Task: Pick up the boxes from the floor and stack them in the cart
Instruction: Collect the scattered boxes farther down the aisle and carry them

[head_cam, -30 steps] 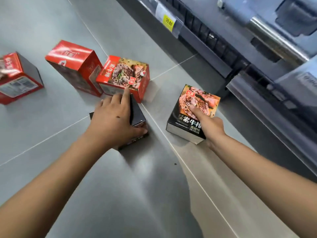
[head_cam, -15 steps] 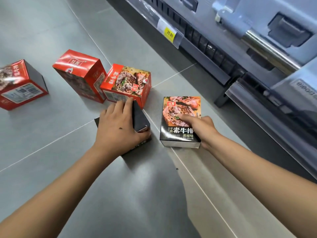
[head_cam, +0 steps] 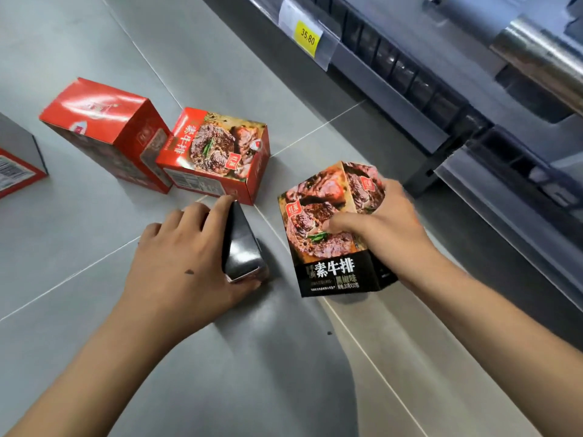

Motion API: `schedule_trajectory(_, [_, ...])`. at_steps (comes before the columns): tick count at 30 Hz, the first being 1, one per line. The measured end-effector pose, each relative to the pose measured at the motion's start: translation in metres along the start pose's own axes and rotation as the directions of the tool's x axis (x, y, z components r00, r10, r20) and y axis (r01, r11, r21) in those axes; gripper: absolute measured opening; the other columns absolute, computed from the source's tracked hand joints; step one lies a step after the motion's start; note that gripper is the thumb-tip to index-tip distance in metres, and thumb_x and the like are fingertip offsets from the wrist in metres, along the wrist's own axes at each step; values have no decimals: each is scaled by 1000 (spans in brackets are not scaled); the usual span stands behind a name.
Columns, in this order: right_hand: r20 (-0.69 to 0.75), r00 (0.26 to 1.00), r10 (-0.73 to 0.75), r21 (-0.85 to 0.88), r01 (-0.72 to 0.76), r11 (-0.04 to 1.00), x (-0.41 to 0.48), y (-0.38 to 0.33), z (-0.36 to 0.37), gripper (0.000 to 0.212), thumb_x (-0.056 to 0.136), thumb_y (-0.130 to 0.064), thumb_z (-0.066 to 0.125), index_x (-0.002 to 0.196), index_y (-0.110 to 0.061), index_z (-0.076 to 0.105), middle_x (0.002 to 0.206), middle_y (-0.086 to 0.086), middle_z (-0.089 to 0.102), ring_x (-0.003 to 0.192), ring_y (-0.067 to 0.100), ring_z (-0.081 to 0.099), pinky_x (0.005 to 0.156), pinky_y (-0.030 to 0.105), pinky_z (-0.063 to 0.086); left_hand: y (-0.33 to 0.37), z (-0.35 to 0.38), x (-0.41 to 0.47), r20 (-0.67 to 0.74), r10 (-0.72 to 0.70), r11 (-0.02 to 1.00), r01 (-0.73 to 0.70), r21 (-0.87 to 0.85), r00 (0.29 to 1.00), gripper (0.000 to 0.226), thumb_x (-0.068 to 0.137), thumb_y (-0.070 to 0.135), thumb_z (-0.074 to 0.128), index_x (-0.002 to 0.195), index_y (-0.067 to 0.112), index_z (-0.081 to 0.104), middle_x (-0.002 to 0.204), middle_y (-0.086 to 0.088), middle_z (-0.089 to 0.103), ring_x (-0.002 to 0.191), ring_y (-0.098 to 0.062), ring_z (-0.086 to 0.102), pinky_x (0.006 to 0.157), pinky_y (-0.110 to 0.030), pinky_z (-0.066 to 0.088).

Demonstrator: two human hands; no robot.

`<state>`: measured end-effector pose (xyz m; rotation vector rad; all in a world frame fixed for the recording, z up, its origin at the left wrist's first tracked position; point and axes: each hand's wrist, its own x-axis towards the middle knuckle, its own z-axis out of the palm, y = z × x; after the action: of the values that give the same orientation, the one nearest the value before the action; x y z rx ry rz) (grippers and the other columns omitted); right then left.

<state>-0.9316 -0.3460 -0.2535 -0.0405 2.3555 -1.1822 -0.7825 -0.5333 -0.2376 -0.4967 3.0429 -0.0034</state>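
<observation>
My right hand [head_cam: 383,225] grips a black box [head_cam: 331,244] printed with a steak picture, thumb across its front, and the box stands tilted off the grey tiled floor. My left hand [head_cam: 186,257] lies over a second black box [head_cam: 241,247] on the floor, fingers wrapped over its top and thumb at its near corner. Just beyond it a red steak box [head_cam: 217,152] lies on the floor, with another red box [head_cam: 107,127] to its left. A third red box [head_cam: 15,165] is cut off by the left edge.
A low metal shelf unit [head_cam: 394,77] with a yellow price tag [head_cam: 307,37] runs along the upper right. A shiny metal bar [head_cam: 542,61] and grey frame parts [head_cam: 504,190] stand at the far right. Grey floor tiles [head_cam: 252,373] stretch toward me.
My right hand has tipped the steak-picture black box up from lying flat and raised it toward me. My left hand has stayed on the other black box.
</observation>
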Motion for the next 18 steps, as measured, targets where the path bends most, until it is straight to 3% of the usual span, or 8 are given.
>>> schedule_trajectory(5, [-106, 994, 16, 39, -11, 999, -35, 2, -9, 80, 43, -43, 78, 112, -32, 42, 109, -11, 56, 102, 11, 56, 89, 41, 50, 3, -13, -17, 21, -64, 990, 66, -124, 998, 96, 55, 71, 59, 133, 16, 45, 104, -10, 60, 91, -38, 56, 75, -43, 47])
schedule_trajectory(10, [-175, 981, 86, 71, -75, 995, -93, 5, -17, 81, 48, -35, 87, 111, -35, 37, 112, -7, 58, 102, 14, 58, 90, 40, 49, 13, -57, -61, 66, -206, 903, 215, -371, 976, 96, 52, 60, 82, 133, 21, 47, 104, -2, 58, 97, -29, 56, 77, -41, 48])
schedule_trajectory(18, [-145, 989, 26, -212, -57, 976, -206, -57, -62, 94, 43, -48, 75, 126, -27, 36, 123, -1, 48, 115, 23, 48, 101, 51, 40, 17, -181, -122, 77, -170, 910, 186, -369, 982, 94, 53, 59, 80, 133, 20, 48, 102, -1, 57, 93, -30, 58, 76, -43, 51])
